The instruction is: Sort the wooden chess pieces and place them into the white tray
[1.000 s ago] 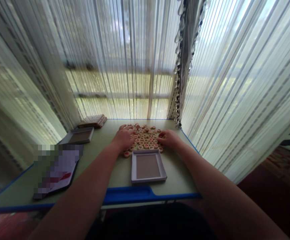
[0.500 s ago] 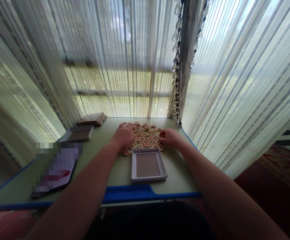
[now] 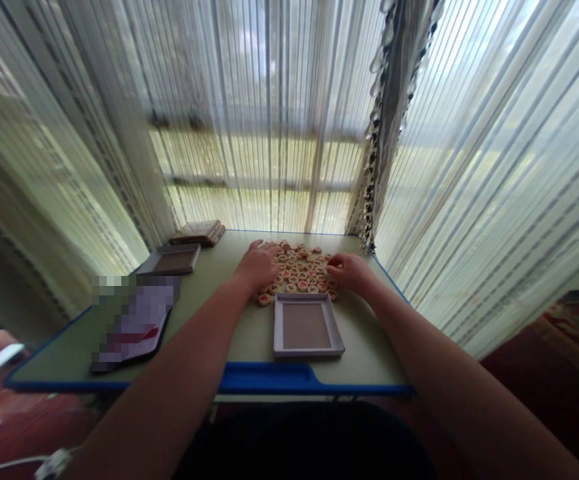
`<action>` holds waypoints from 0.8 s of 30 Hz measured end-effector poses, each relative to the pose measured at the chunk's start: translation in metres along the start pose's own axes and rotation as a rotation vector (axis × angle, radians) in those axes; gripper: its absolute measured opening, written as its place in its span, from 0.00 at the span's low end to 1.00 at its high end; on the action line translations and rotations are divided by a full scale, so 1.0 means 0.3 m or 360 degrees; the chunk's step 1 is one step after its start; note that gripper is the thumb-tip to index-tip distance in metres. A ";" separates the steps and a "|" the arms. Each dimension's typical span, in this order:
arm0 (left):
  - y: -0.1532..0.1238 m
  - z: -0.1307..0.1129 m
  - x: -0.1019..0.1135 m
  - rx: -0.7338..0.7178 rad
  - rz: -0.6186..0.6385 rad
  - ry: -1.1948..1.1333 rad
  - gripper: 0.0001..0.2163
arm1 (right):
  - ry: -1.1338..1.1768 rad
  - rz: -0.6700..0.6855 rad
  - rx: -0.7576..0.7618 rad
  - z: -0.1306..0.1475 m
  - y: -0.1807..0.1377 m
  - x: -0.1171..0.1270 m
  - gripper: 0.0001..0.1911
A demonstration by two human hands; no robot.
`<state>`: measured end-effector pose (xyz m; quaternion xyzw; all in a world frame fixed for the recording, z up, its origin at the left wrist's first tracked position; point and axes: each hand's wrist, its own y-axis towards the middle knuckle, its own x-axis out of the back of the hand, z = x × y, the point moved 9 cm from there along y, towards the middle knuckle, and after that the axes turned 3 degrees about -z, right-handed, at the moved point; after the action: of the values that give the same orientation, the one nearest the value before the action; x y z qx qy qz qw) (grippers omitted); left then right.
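Several round wooden game pieces (image 3: 302, 273) with red or dark marks lie in a patch at the far middle of the green table (image 3: 229, 340). My left hand (image 3: 258, 267) rests flat on the patch's left edge, fingers stretched forward. On the right edge my right hand (image 3: 349, 269) has its fingers curled in, pinched at a piece; what they hold is too small to make out. One piece (image 3: 264, 300) lies apart by my left wrist. An empty shallow white box (image 3: 307, 326) sits just in front of the pieces.
A second shallow box (image 3: 172, 259) and a folded brown board (image 3: 198, 233) lie at the table's far left. A blurred-out dark flat item (image 3: 132, 327) sits near left. Sheer curtains surround the table; a beaded curtain edge (image 3: 374, 180) hangs at the far right corner.
The view has shifted, so the table sits further right in the picture. My right hand's fingers have curled in tighter at the pieces. My left hand stays flat on them.
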<state>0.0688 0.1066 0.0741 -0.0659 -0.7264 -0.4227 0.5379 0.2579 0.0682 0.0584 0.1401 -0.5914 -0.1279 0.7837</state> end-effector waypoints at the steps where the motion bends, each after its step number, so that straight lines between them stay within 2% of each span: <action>1: 0.001 0.000 0.002 -0.0004 -0.0012 0.0000 0.20 | 0.0010 0.0018 -0.0001 0.001 0.000 -0.003 0.12; 5: 0.003 0.001 0.011 -0.0011 -0.0060 -0.0002 0.19 | -0.0019 0.0087 0.0062 0.006 -0.002 -0.020 0.15; 9: 0.000 0.002 0.007 0.0021 -0.0012 0.0009 0.20 | 0.0017 0.0041 0.0003 -0.024 0.001 -0.027 0.17; 13: -0.004 0.021 0.007 0.0146 -0.0003 0.0007 0.25 | 0.0023 -0.0013 0.0114 -0.021 0.009 -0.030 0.15; 18: -0.002 0.025 0.011 0.0139 -0.0032 0.0008 0.24 | -0.0086 -0.0064 0.0123 -0.031 0.014 -0.014 0.13; 24: -0.009 0.048 -0.036 0.0233 0.0137 0.0020 0.25 | -0.0040 -0.0198 0.0155 -0.006 0.009 0.011 0.16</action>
<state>0.0612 0.1186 0.0628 -0.0549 -0.7484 -0.3453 0.5636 0.2607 0.0697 0.0618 0.2130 -0.5968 -0.1492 0.7591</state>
